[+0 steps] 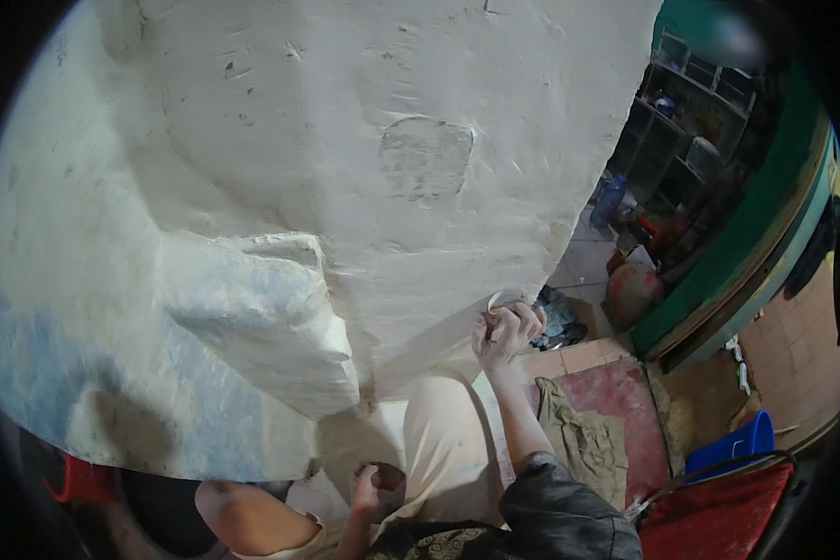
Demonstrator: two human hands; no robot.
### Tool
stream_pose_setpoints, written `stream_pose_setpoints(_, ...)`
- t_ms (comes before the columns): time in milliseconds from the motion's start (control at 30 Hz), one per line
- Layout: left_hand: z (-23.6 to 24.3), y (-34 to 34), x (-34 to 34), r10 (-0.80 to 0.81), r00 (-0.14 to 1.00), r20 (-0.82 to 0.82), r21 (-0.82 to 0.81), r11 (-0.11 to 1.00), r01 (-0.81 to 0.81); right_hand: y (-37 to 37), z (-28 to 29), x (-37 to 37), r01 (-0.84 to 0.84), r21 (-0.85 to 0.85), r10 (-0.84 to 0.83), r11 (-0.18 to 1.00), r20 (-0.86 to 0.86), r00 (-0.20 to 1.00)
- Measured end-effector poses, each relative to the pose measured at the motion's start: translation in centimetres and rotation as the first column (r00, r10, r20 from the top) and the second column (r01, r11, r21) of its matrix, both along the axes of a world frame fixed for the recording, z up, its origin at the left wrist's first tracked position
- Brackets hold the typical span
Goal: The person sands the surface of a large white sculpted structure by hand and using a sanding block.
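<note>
Right hand (511, 331) closed on a thin pale tool (494, 301) at its fingertips, beside the plastered wall (420, 289); contact unclear. Left hand (364, 495), below and left of that grip, has curled fingers at a reddish-brown bowl-like thing (391, 478); can't tell if clamped, contents unclear. Blue bucket (730, 446) lower right of right grip, red container (68, 478) well left of left hand; contents of both unreadable.

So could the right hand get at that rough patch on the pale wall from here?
Probably yes: the right hand is at the same pale wall, with nothing between it and the rough patch, though it may need to stretch.
</note>
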State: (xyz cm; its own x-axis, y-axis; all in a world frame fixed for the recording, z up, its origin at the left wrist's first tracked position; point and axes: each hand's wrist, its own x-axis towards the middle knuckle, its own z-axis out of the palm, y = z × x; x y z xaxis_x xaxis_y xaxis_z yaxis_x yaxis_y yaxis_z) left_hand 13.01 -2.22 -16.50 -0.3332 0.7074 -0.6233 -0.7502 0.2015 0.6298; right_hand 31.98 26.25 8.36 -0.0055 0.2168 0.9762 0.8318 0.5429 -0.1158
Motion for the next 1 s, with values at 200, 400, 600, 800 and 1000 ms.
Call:
stream_pose_setpoints(200, 9.9, 1.6, 1.3, -0.115, 0.993, 0.036, -0.310, 0.943, 0.120, 3.1, 0.8, -0.4, 0.163, 0.037, -0.159, 0.986, -0.082, 0.984)
stream_pose_setpoints(400, 3.3, 0.5, 0.2, -0.098, 0.995, -0.022, -0.154, 0.984, 0.094, 3.2, 1.6, 0.1, 0.235, -0.013, -0.235, 0.972, -0.005, 0.972)
stream_pose_setpoints(600, 3.5, 0.1, 1.6, -0.012, 0.978, 0.207, 0.143, 0.990, -0.018, 3.5, 1.3, -0.2, 0.060, -0.083, -0.067, 0.995, -0.095, 0.993)
stream_pose_setpoints(800, 11.1, 1.7, 1.8, -0.072, 0.987, 0.147, 0.084, 0.995, 0.060, 2.4, -13.4, -0.3, 0.025, -0.197, -0.033, 0.980, -0.037, 0.999)
stream_pose_setpoints(1000, -6.8, -2.3, 0.0, -0.130, 0.895, -0.427, 0.149, 0.966, 0.212, 4.2, -1.1, -0.5, 0.123, -0.075, -0.128, 0.990, -0.062, 0.990)
